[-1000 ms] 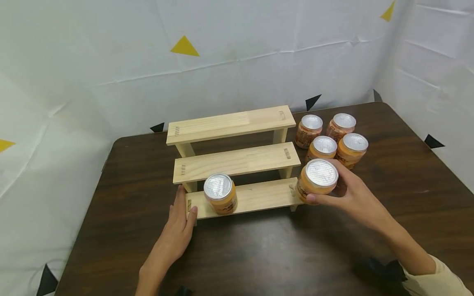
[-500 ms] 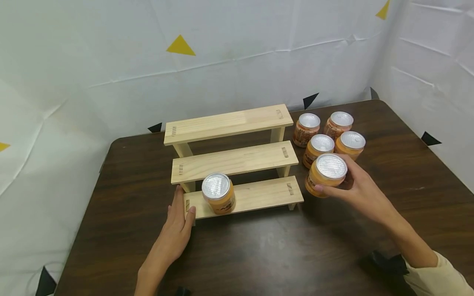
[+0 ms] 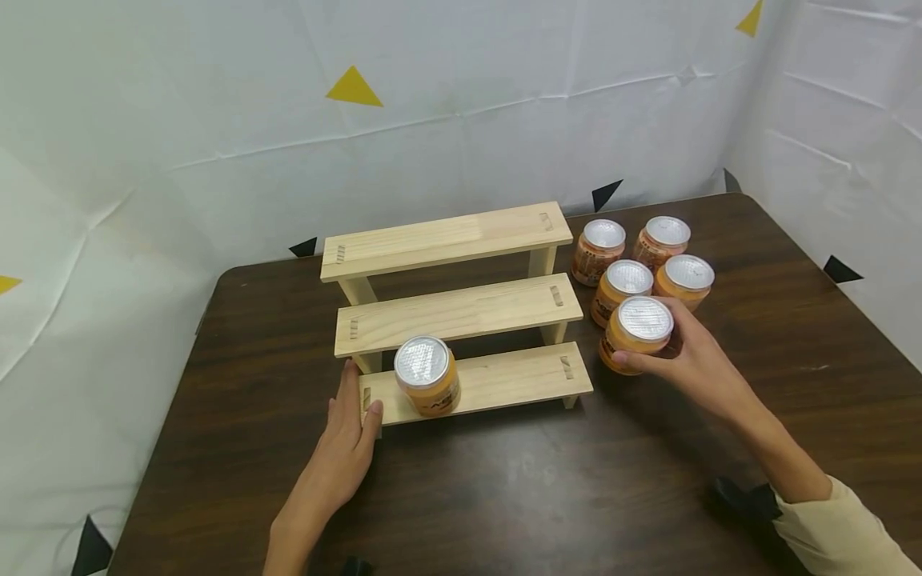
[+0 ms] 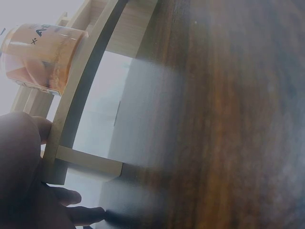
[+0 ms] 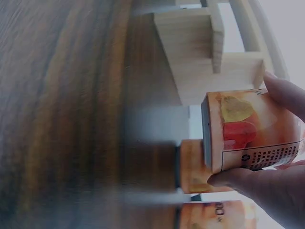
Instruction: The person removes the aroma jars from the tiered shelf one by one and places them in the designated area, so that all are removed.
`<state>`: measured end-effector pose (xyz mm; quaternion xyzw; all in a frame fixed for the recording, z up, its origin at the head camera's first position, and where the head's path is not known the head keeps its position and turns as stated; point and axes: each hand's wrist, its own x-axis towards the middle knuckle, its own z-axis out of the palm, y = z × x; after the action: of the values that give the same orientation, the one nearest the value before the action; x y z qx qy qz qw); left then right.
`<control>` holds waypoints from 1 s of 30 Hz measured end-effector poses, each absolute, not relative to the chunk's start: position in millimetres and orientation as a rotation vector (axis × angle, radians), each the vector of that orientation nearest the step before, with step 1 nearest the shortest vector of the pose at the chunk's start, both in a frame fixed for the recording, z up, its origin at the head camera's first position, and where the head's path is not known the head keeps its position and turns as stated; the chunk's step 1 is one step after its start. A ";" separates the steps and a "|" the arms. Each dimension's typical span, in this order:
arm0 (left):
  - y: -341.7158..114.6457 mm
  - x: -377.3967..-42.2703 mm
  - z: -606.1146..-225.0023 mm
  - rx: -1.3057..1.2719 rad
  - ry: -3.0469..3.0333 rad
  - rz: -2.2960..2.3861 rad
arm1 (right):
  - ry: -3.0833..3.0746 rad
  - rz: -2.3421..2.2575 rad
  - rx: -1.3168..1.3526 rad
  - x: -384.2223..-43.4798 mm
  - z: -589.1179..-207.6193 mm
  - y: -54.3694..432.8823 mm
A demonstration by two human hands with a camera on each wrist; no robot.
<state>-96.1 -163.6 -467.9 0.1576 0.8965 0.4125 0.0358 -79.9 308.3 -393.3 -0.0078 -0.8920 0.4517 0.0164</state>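
My right hand grips an orange jar with a silver lid, thumb in front and fingers behind, right of the lowest shelf. In the right wrist view the jar shows a fruit-pictured label, with its base close over the table. My left hand touches the left end of a three-step wooden rack, thumb on the front corner and straight fingers along the side. In the left wrist view those fingers extend past the shelf's end. Another orange jar stands upright left of middle on the lowest step.
Several more silver-lidded jars stand grouped right of the rack, including a reddish jar at the back and an orange jar just behind the held one. The dark wooden table meets white sheeting at the back and sides.
My right hand has carried the jar right and back, off the lowest shelf's right end, then slightly lower beside the other jars. The left hand and the rack stay in place.
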 end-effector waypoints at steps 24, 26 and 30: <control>-167.5 -101.0 -480.1 0.477 2.793 1.210 | -2.800 1.503 -0.123 -92.2 -413.0 316.1; -169.3 -102.9 -484.2 0.471 2.800 1.182 | -2.802 1.511 -0.117 -92.3 -413.1 316.3; -167.8 -102.6 -477.4 0.431 2.771 1.125 | -2.814 1.508 -0.092 -92.4 -412.6 316.6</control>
<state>-102.6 -167.8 -477.4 0.1423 0.9154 0.3716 0.0600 -92.4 316.6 -412.6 -0.0289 -0.8808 0.4719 -0.0263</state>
